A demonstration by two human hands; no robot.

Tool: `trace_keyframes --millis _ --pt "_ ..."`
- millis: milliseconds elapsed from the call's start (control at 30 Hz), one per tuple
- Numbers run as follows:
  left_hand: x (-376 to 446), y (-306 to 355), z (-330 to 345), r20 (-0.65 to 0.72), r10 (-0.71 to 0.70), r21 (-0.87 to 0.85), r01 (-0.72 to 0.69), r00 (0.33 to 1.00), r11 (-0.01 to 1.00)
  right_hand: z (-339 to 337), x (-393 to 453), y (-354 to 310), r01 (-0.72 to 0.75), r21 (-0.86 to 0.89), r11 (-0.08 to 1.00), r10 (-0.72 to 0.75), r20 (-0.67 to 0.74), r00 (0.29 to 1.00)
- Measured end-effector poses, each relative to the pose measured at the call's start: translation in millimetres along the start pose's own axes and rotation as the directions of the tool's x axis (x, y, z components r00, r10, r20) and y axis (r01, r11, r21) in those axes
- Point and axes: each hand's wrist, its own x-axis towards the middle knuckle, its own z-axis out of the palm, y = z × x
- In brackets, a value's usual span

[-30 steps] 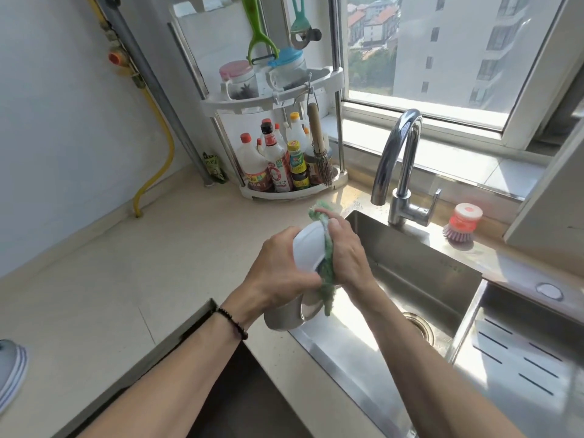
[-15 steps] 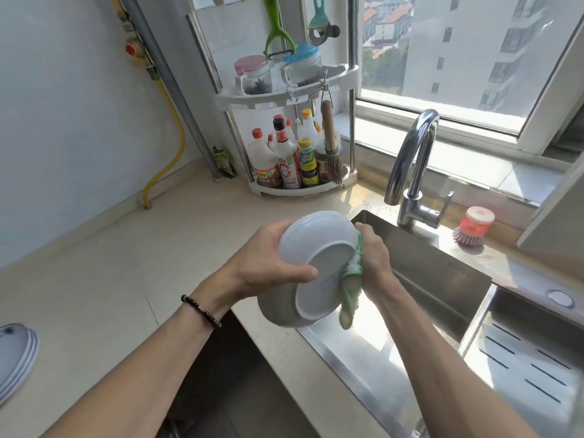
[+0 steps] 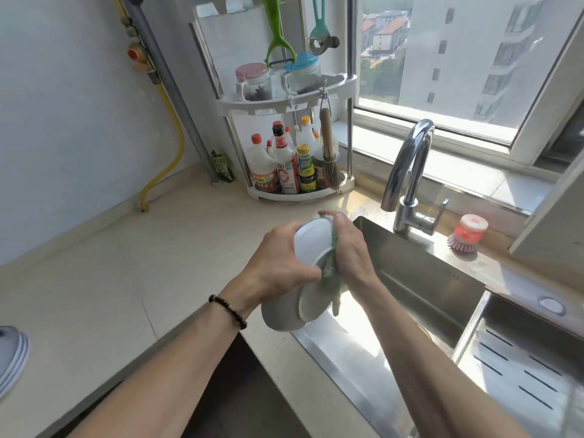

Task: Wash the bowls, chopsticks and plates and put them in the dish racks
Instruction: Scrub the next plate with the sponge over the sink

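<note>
I hold a white bowl (image 3: 311, 248) on edge above the left rim of the steel sink (image 3: 420, 279). My left hand (image 3: 278, 263) grips the bowl's outer side with the thumb over its rim. My right hand (image 3: 350, 248) holds a green dishcloth (image 3: 331, 279) pressed against the bowl's inside, and the cloth's tail hangs down below. A stack of white plates with blue rims (image 3: 12, 358) lies on the counter at the far left edge.
A curved chrome faucet (image 3: 410, 172) stands behind the sink, with a red-topped dish brush (image 3: 467, 235) beside it. A corner shelf (image 3: 284, 102) with several sauce bottles stands at the back. A slotted steel tray (image 3: 521, 374) fills the sink's right side. Beige countertop (image 3: 126, 279) stretches left.
The bowl has turned from showing its base toward me to standing more edge-on. My right hand with the cloth has moved up along the rim.
</note>
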Motion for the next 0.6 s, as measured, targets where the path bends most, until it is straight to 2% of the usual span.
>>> trace_keyframes --millis 67,133,167,267,300,400,433,500,533,600 --pt "4 0 3 -0.048 -0.025 -0.003 0.025 0.999 1.0 13 -12 -7 0.117 -0.054 0.992 -0.115 0.034 0.993" --pt "3 0 5 -0.054 -0.025 0.005 0.025 0.998 1.0 18 -21 -13 0.155 0.004 0.988 -0.155 0.073 0.985" --pt "1 -1 6 -0.051 -0.007 -0.016 0.006 0.999 1.0 12 -20 -16 0.123 0.026 0.992 -0.125 0.061 0.99" --pt "-6 -1 5 -0.057 0.038 -0.074 -0.042 0.998 0.996 -6 -3 -20 -0.114 0.092 0.989 0.118 -0.032 0.993" --pt "-6 -1 6 -0.058 0.033 -0.072 -0.037 0.998 0.997 -5 -3 -18 -0.12 0.086 0.989 0.125 -0.053 0.991" --pt "0 1 8 -0.031 0.023 0.031 -0.022 0.999 0.999 7 -15 -9 0.035 -0.012 0.999 -0.035 -0.02 0.999" --pt "1 3 7 -0.01 0.038 0.061 -0.037 0.999 0.997 6 -17 -7 0.024 -0.001 1.0 -0.024 -0.016 1.0" --pt "0 7 4 0.025 0.073 0.036 -0.074 0.997 0.997 -4 -15 -9 -0.108 0.141 0.984 0.114 -0.039 0.993" --pt "-1 8 2 0.03 0.094 -0.001 -0.094 0.995 0.996 -12 -11 -9 -0.211 0.247 0.946 0.231 -0.057 0.971" --pt "-8 9 3 0.016 0.125 -0.056 -0.124 0.992 0.991 -24 -4 -6 -0.324 0.328 0.887 0.376 -0.108 0.92"
